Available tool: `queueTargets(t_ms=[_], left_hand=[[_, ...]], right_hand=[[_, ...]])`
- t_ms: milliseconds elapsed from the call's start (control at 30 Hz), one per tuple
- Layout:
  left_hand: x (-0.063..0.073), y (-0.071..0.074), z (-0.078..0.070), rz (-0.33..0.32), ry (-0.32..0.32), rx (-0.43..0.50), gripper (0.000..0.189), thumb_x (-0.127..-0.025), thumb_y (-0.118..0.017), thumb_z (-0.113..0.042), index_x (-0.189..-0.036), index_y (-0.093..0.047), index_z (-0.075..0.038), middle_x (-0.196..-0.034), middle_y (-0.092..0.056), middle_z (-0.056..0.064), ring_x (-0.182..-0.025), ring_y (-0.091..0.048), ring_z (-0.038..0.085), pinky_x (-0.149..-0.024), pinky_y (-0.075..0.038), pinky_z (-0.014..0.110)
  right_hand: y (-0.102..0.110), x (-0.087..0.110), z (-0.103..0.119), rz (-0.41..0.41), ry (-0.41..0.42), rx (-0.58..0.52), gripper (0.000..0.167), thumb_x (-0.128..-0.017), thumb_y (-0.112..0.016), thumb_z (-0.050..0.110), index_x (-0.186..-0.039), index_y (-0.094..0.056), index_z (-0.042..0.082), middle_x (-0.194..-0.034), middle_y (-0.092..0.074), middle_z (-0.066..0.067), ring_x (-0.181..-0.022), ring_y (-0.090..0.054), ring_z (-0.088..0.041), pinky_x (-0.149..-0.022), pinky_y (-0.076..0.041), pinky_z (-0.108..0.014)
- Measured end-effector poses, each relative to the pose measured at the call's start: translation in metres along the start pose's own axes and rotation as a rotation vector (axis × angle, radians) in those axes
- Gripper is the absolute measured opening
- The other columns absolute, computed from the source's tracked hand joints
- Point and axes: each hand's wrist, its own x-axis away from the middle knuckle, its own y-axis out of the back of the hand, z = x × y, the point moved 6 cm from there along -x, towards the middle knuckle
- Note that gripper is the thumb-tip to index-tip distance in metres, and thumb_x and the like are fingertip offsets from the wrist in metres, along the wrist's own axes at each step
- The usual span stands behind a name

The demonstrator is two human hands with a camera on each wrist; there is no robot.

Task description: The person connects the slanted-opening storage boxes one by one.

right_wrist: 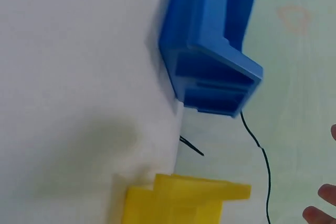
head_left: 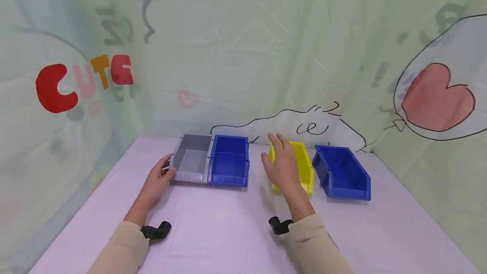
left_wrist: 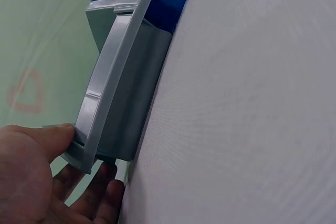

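Note:
My left hand [head_left: 157, 182] holds the left side of a grey plastic bin [head_left: 190, 176]. In the left wrist view, the thumb lies on the bin's front corner and the other fingers curl by its side wall. A blue bin [head_left: 228, 179] stands against the grey one's right side, their edges touching. Over the yellow bin [head_left: 307, 168], my right hand [head_left: 283, 167] hovers with spread fingers and nothing in them, hiding part of that bin. Only a few fingertips [right_wrist: 328, 195] of it show at the right wrist view's edge.
Right of the yellow bin, a second blue bin [head_left: 348, 191] stands slightly angled, with a narrow gap between them. All the bins stand near the back of a pale table [head_left: 213, 231]. A printed curtain [head_left: 236, 67] hangs behind and along both sides.

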Motion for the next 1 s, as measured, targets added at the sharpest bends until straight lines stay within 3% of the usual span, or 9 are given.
queueTargets(t_ms=[367, 667, 1000], left_hand=[[0.003, -0.004, -0.001, 0.010, 0.014, 0.010, 0.060, -0.110, -0.047, -0.017, -0.164, -0.024, -0.009, -0.164, -0.032, 0.026, -0.149, -0.037, 0.047, -0.122, -0.036, 0.057], [0.002, 0.000, -0.001, 0.002, 0.011, 0.004, 0.060, -0.110, -0.047, -0.016, -0.164, -0.023, -0.008, -0.163, -0.032, 0.027, -0.149, -0.037, 0.047, -0.122, -0.036, 0.057], [0.000, 0.000, -0.001, -0.003, -0.007, -0.006, 0.059, -0.110, -0.047, -0.015, -0.164, -0.024, -0.007, -0.162, -0.034, 0.028, -0.148, -0.038, 0.049, -0.122, -0.037, 0.058]], right_hand=[[0.036, 0.004, -0.045, -0.024, -0.174, -0.035, 0.063, -0.103, -0.059, 0.022, -0.161, -0.036, 0.013, -0.167, -0.026, -0.022, -0.150, -0.028, -0.050, -0.118, -0.035, -0.069], [0.045, 0.002, -0.060, 0.078, -0.237, -0.006, 0.065, -0.104, -0.057, 0.023, -0.163, -0.031, 0.010, -0.165, -0.025, -0.028, -0.149, -0.027, -0.053, -0.118, -0.032, -0.071], [0.034, 0.009, -0.098, 0.252, -0.425, 0.026, 0.075, -0.103, -0.053, 0.029, -0.163, -0.018, 0.000, -0.160, -0.026, -0.037, -0.141, -0.033, -0.055, -0.118, -0.032, -0.072]])
